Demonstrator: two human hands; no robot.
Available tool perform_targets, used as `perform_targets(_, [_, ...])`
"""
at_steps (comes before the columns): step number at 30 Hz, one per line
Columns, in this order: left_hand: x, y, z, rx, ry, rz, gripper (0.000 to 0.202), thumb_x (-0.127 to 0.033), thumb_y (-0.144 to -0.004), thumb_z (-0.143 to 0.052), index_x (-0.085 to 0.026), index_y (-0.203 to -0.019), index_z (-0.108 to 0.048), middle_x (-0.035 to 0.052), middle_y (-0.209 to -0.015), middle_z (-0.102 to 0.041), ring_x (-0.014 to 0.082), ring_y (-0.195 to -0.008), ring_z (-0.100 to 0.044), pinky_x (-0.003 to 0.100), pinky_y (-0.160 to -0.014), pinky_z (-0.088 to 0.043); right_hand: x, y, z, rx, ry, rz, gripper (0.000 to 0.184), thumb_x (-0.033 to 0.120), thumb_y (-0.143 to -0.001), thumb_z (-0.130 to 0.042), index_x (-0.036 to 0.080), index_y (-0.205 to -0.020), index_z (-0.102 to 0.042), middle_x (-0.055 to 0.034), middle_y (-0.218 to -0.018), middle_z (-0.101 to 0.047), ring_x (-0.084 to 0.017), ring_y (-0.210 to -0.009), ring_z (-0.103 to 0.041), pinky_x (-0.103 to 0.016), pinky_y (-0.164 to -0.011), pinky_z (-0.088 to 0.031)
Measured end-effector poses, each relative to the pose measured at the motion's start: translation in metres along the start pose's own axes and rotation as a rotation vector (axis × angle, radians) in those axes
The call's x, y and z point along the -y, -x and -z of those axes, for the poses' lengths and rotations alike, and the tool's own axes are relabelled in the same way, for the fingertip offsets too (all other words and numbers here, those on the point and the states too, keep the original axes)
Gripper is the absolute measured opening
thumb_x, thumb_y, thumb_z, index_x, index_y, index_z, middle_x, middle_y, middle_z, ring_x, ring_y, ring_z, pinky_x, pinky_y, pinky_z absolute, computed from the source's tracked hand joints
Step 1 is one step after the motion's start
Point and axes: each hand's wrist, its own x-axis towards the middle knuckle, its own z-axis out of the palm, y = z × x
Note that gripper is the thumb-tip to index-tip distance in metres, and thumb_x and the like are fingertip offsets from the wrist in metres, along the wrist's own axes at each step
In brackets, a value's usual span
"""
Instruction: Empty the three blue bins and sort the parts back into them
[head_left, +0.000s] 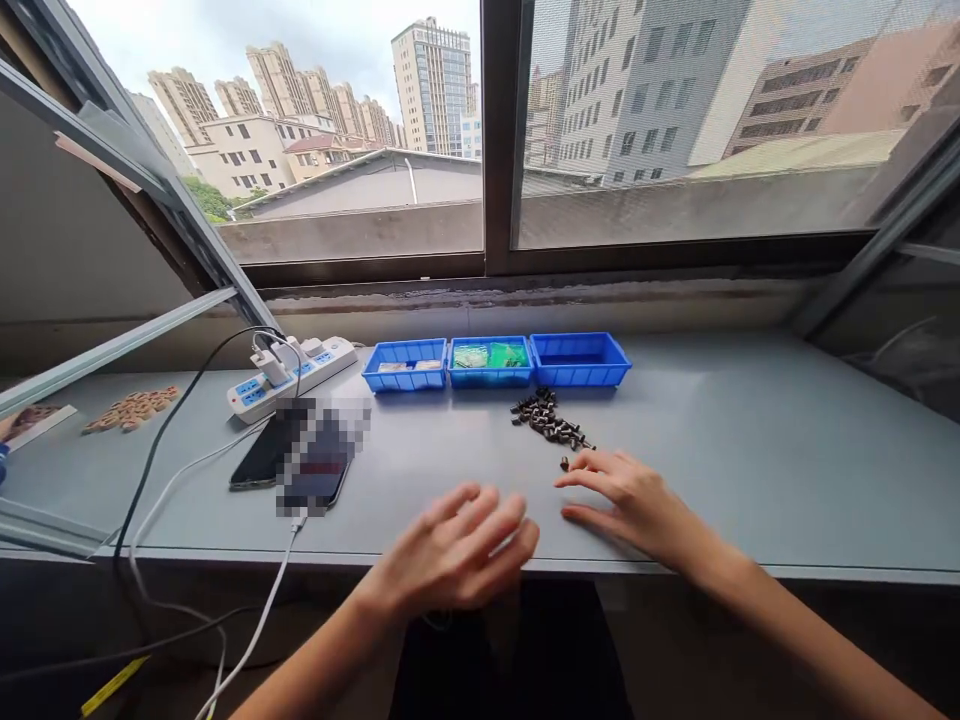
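Note:
My right hand (pixel 628 500) lies flat on the grey table (pixel 750 450), fingers spread and pointing left, holding nothing. Its fingertips are just short of a pile of several small dark metal pieces (pixel 549 418), with one stray piece (pixel 564 463) beside the index finger. My left hand (pixel 457 550) hovers at the table's front edge, fingers stretched out and slightly blurred, empty. Behind the pile stand three blue trays in a row: the left tray (pixel 405 365), the middle tray (pixel 490 362) with green packets, and the right tray (pixel 579 360).
Two phones (pixel 300 455) lie at the left, one on a white cable (pixel 255 620). A white power strip (pixel 292 375) with chargers sits behind them. Small tan pieces (pixel 133 408) lie far left. A window frame (pixel 501 140) rises behind the table.

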Motion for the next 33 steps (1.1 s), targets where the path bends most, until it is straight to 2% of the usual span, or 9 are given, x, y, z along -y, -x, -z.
perform_targets(3, [0.005,-0.014,-0.013,-0.169,0.054,-0.093,0.019,-0.005,-0.080,-0.041,-0.018,-0.086,-0.055,0.0026,-0.082,-0.063,0.0127,-0.073,-0.059,0.026,-0.065,-0.048,-0.006,0.004,-0.010,0.033,-0.127,-0.163,0.012,0.024,-0.087,-0.054,0.022,-0.086,-0.066,-0.0018,-0.084,-0.065,-0.015,-0.071,-0.062,-0.028,-0.066,-0.049])
perform_targets(6, [-0.006,-0.017,-0.014,-0.281,0.140,-0.066,0.018,-0.007,-0.076,-0.041,-0.018,-0.083,-0.054,0.0037,-0.078,-0.062,0.0142,-0.070,-0.058,0.027,-0.062,-0.047,-0.007,0.002,-0.013,0.015,-0.230,-0.261,0.018,0.021,-0.089,-0.049,0.021,-0.082,-0.065,-0.0016,-0.082,-0.065,-0.015,-0.070,-0.062,-0.026,-0.065,-0.048])
perform_targets(9, [-0.014,-0.020,-0.023,-0.136,0.154,-0.014,0.014,-0.011,-0.078,-0.044,-0.018,-0.084,-0.055,0.0041,-0.080,-0.063,0.0159,-0.073,-0.059,0.028,-0.064,-0.047,-0.010,-0.006,-0.013,-0.005,-0.220,-0.343,0.018,0.020,-0.088,-0.048,0.020,-0.083,-0.065,-0.0027,-0.083,-0.065,-0.017,-0.074,-0.063,-0.027,-0.066,-0.047])
perform_targets(13, [-0.001,-0.034,-0.056,0.258,0.245,0.341,0.029,-0.030,-0.088,-0.042,-0.018,-0.113,-0.050,0.0105,-0.111,-0.062,0.0213,-0.102,-0.059,0.036,-0.084,-0.049,-0.019,-0.026,-0.009,0.039,-0.157,-0.430,0.017,0.017,-0.085,-0.048,0.018,-0.080,-0.065,-0.0045,-0.082,-0.066,-0.017,-0.072,-0.062,-0.028,-0.066,-0.045])
perform_targets(17, [0.018,-0.051,-0.098,0.595,0.191,0.674,0.061,-0.048,-0.090,-0.038,-0.007,-0.134,-0.034,0.0241,-0.140,-0.038,0.0342,-0.133,-0.033,0.050,-0.103,-0.035,-0.024,-0.048,0.004,0.194,-0.141,-0.406,0.013,0.014,-0.077,-0.054,0.018,-0.069,-0.063,-0.0036,-0.074,-0.065,-0.016,-0.068,-0.060,-0.025,-0.061,-0.042])
perform_targets(20, [0.024,-0.056,-0.123,0.624,0.151,0.732,0.069,-0.051,-0.089,-0.041,-0.006,-0.139,-0.027,0.0254,-0.146,-0.026,0.0354,-0.138,-0.019,0.052,-0.108,-0.026,-0.027,-0.058,0.013,0.258,-0.090,-0.365,0.010,0.017,-0.075,-0.057,0.020,-0.067,-0.062,-0.0021,-0.069,-0.064,-0.016,-0.064,-0.059,-0.025,-0.057,-0.041])
perform_targets(23, [0.024,-0.053,-0.138,0.590,0.183,0.697,0.067,-0.050,-0.089,-0.038,-0.008,-0.140,-0.027,0.0222,-0.147,-0.028,0.0320,-0.138,-0.020,0.049,-0.110,-0.024,-0.033,-0.056,0.011,0.154,-0.004,-0.348,0.008,0.022,-0.075,-0.060,0.020,-0.082,-0.064,-0.0038,-0.083,-0.065,-0.014,-0.062,-0.059,-0.025,-0.057,-0.043])
perform_targets(25, [0.023,-0.049,-0.144,0.562,0.212,0.652,0.065,-0.051,-0.090,-0.034,-0.010,-0.141,-0.027,0.0196,-0.147,-0.029,0.0304,-0.139,-0.020,0.049,-0.110,-0.025,-0.040,-0.050,0.004,0.095,0.036,-0.374,0.023,0.024,-0.072,-0.063,0.020,-0.095,-0.063,-0.0058,-0.093,-0.064,-0.014,-0.059,-0.059,-0.026,-0.056,-0.044])
perform_targets(33, [0.010,-0.061,-0.154,0.588,0.296,0.576,0.063,-0.042,-0.091,-0.034,-0.004,-0.141,-0.026,0.0215,-0.149,-0.020,0.0280,-0.140,-0.016,0.044,-0.114,-0.021,-0.063,-0.034,-0.003,0.051,-0.152,-0.432,0.017,0.024,-0.075,-0.059,0.018,-0.089,-0.066,-0.0060,-0.090,-0.068,-0.018,-0.070,-0.064,-0.030,-0.067,-0.051])
